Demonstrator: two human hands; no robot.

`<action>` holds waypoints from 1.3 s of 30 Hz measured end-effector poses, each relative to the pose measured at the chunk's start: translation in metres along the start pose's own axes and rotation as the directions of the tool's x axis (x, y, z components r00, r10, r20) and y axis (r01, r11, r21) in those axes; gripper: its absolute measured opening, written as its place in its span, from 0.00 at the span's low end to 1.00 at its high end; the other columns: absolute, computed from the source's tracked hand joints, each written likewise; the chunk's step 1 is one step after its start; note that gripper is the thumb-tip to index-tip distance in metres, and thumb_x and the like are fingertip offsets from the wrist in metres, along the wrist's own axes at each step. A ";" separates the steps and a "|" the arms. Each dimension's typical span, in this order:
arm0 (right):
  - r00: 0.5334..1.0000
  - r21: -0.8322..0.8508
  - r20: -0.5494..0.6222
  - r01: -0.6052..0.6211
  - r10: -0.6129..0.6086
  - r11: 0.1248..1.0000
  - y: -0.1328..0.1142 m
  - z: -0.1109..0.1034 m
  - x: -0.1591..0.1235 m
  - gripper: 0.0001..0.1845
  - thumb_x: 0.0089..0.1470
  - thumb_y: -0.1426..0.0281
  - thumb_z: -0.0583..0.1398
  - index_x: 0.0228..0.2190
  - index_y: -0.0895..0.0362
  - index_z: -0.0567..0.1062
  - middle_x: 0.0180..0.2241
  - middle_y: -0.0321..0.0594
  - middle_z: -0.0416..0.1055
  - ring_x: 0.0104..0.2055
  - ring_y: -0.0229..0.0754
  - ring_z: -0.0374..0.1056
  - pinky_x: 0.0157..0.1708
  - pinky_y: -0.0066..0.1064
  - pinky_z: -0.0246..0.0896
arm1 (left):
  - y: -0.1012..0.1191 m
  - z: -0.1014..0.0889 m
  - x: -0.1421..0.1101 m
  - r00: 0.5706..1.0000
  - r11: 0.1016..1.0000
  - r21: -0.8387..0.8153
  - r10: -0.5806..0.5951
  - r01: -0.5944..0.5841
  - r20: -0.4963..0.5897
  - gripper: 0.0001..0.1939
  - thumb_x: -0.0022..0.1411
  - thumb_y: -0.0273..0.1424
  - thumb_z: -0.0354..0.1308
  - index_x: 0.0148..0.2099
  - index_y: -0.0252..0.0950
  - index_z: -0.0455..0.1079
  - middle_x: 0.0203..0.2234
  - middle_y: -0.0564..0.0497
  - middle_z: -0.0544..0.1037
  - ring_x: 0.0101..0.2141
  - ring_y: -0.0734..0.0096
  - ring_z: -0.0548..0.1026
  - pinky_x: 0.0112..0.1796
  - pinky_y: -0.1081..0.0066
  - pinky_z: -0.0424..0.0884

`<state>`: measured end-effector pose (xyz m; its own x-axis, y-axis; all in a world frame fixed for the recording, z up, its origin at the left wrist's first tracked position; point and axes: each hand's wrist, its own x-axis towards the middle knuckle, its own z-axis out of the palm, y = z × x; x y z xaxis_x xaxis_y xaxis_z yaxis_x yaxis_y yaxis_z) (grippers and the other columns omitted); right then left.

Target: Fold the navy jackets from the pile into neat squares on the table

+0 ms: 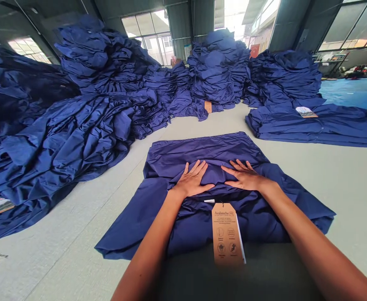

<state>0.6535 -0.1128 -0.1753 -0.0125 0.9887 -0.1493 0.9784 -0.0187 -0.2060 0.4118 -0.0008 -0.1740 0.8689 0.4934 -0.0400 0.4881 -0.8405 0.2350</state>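
Note:
A navy blue garment [198, 150] lies partly folded on the pale surface in front of me, its lower corners spread out to both sides. My left hand [194, 179] rests flat on its middle with the fingers spread. Beside it, my right hand [242, 175] also presses flat on the cloth, fingers apart and pointing inward. Below the hands, a brown cardboard hang tag [227, 234] marked "Avalanche" hangs from the collar area, near a small white label [209, 201]. Neither hand grips anything.
Loose navy garments [77, 138] are heaped along the left. Tall stacks of the same cloth [217, 71] stand at the back. To the right lies a flat folded garment pile [315, 125] with a picture card [306, 112] on top. Blue flooring [349, 92] shows farther right.

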 end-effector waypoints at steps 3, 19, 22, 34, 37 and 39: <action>0.999 0.007 0.033 -0.008 0.008 1.000 0.001 -0.006 -0.003 0.41 0.57 0.42 0.53 0.67 0.42 0.54 0.71 0.45 0.43 0.71 0.61 0.31 0.65 0.61 0.27 | -0.001 -0.009 -0.004 0.997 0.999 -0.051 0.007 -0.004 0.072 0.50 0.61 0.61 0.46 0.74 0.37 0.38 0.71 0.43 0.40 0.70 0.53 0.35 0.65 0.46 0.29; 0.982 0.136 -0.125 0.155 -0.138 0.979 -0.018 -0.002 0.003 0.38 0.60 0.45 0.52 0.66 0.48 0.58 0.68 0.44 0.51 0.71 0.55 0.40 0.67 0.58 0.27 | 0.003 -0.014 -0.004 0.992 0.990 -0.097 -0.090 0.099 0.090 0.35 0.69 0.54 0.41 0.71 0.45 0.51 0.71 0.47 0.45 0.70 0.53 0.38 0.64 0.42 0.35; 0.947 0.139 -0.254 0.234 -0.194 0.962 -0.024 -0.021 -0.002 0.31 0.60 0.52 0.56 0.61 0.50 0.66 0.64 0.45 0.61 0.68 0.54 0.49 0.66 0.55 0.35 | 0.010 -0.034 -0.013 0.999 0.992 -0.123 -0.007 0.013 0.046 0.30 0.67 0.50 0.49 0.65 0.43 0.62 0.68 0.45 0.57 0.68 0.52 0.48 0.64 0.45 0.42; 0.944 0.442 0.128 0.221 -0.305 0.869 -0.040 -0.080 -0.046 0.13 0.54 0.73 0.56 0.35 0.56 0.80 0.30 0.37 0.78 0.32 0.39 0.71 0.29 0.26 0.59 | 0.028 -0.047 -0.012 0.969 0.984 -0.111 0.115 -0.142 -0.218 0.12 0.69 0.35 0.51 0.47 0.41 0.75 0.44 0.49 0.78 0.46 0.63 0.76 0.47 0.68 0.69; 0.946 0.374 0.085 0.260 -0.312 0.890 -0.043 -0.077 -0.045 0.13 0.54 0.73 0.57 0.37 0.55 0.81 0.33 0.36 0.79 0.31 0.38 0.70 0.30 0.26 0.57 | 0.025 -0.050 -0.011 0.954 0.980 -0.131 0.105 -0.146 -0.283 0.14 0.70 0.36 0.51 0.50 0.40 0.75 0.45 0.48 0.77 0.47 0.63 0.75 0.50 0.67 0.69; 0.938 0.341 0.036 0.313 -0.345 0.886 -0.051 -0.074 -0.042 0.13 0.55 0.73 0.56 0.34 0.55 0.81 0.30 0.34 0.78 0.29 0.36 0.69 0.30 0.26 0.54 | 0.023 -0.050 -0.012 0.951 0.980 -0.134 0.100 -0.144 -0.294 0.15 0.70 0.36 0.51 0.51 0.40 0.76 0.45 0.48 0.77 0.48 0.63 0.75 0.51 0.67 0.69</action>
<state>0.6192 -0.1427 -0.0866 -0.3570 0.9283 -0.1038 0.7928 0.2424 -0.5593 0.4088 -0.0151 -0.1195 0.8505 0.4509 0.2707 0.3422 -0.8653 0.3662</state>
